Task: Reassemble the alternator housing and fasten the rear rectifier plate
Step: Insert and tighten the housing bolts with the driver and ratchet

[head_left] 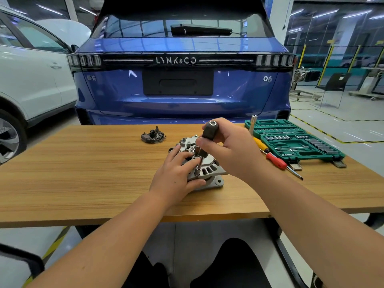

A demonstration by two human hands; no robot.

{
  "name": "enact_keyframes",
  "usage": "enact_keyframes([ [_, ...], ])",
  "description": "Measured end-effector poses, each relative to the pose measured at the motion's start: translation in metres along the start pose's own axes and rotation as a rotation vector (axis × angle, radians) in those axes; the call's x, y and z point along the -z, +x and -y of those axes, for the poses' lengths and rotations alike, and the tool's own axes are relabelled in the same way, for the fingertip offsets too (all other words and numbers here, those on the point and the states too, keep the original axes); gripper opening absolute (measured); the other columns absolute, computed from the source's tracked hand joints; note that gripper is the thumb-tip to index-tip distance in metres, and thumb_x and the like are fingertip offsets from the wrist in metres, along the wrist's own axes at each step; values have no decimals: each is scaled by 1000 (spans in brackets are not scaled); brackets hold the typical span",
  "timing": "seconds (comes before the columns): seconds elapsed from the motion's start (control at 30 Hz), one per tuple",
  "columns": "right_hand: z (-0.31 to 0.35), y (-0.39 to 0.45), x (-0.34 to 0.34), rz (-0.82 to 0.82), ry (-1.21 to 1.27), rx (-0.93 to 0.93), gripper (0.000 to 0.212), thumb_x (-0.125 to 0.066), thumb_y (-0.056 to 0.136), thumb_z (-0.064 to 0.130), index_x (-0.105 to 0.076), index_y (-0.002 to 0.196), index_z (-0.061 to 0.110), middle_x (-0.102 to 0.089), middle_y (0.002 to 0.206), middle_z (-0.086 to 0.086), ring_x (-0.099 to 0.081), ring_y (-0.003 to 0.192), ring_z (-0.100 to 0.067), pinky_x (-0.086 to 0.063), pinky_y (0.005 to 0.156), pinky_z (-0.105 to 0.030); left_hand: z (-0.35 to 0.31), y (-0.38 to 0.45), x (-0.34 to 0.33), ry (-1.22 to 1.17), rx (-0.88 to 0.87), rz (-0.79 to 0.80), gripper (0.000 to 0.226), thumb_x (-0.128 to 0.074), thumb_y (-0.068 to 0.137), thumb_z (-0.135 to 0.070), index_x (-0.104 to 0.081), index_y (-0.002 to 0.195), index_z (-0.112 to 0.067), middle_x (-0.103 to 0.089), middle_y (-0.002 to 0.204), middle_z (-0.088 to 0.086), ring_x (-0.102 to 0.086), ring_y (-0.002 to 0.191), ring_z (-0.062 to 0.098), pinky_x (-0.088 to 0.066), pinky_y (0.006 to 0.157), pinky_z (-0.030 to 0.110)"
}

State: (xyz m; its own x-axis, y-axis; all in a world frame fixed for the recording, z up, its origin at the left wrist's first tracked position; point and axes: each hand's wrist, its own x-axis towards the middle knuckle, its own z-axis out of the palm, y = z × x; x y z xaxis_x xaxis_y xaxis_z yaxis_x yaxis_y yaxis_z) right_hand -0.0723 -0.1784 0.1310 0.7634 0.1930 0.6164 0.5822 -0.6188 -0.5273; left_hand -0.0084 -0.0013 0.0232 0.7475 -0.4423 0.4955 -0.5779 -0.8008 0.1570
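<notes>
Alternator point(207, 169) steadied by left hand point(176, 175); right hand point(230, 148) grips driver point(208, 132).

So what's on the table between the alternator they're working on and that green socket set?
In the head view, two screwdrivers lie between the alternator and the green socket set: a yellow-handled one and a red-handled one. The right hand partly overlaps that stretch.

1. The middle of the table point(83, 163) is occupied by the alternator point(207, 173), which is covered by both hands.
2. Bare tabletop is left wide open to the left.
3. The far side is partly blocked by the rectifier plate point(153, 136).
4. The right is crowded by two screwdrivers point(274, 159) and the open socket case point(295, 140).
</notes>
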Motion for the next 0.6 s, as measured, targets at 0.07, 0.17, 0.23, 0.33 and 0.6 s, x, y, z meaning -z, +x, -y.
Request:
enact_keyframes([
  [0.07,-1,2,-1,6,6,-8,17,-68,93,37,-58,98,25,-64,84,10,-59,84,-6,-49,72,-19,-1,1,3,-1,-3,-3,71,-33,89,-75,-58,138,-31,-48,150,-5,-14,154,23,-21,121,56],
  [0.17,-1,4,-3,19,11,-5,17,-69,92,37,-59,97,24,-62,83,11,-57,83,-6,-49,72,-19,-5,4,8,-108,-65,-105,51,-42,95,-61,-70,116,-25,-64,131,-6,-40,144,22,-18,120,62],
  [0.23,1,7,-2,59,-30,-5,18,-69,92,40,-57,98,27,-62,84,12,-58,83,-5,-49,70,-16,-7,7,10,-229,-102,-130,29,-53,98,-45,-70,99,-22,-71,104,-7,-62,115,19,-33,111,61],
  [0.33,10,12,11,192,-98,-11,23,-63,94,47,-57,111,32,-68,96,12,-63,83,-3,-52,70,-17,-8,10,8,-326,-114,-124,30,-51,97,-43,-67,86,-20,-65,81,-13,-61,86,10,-40,101,53],
  [0.6,44,30,61,441,-576,94,46,-52,104,30,-45,149,32,-60,86,21,-53,67,18,-40,57,-7,-10,11,8,-388,-63,-116,18,-56,94,-40,-64,79,-34,-65,77,-18,-60,91,12,-43,93,48],
])
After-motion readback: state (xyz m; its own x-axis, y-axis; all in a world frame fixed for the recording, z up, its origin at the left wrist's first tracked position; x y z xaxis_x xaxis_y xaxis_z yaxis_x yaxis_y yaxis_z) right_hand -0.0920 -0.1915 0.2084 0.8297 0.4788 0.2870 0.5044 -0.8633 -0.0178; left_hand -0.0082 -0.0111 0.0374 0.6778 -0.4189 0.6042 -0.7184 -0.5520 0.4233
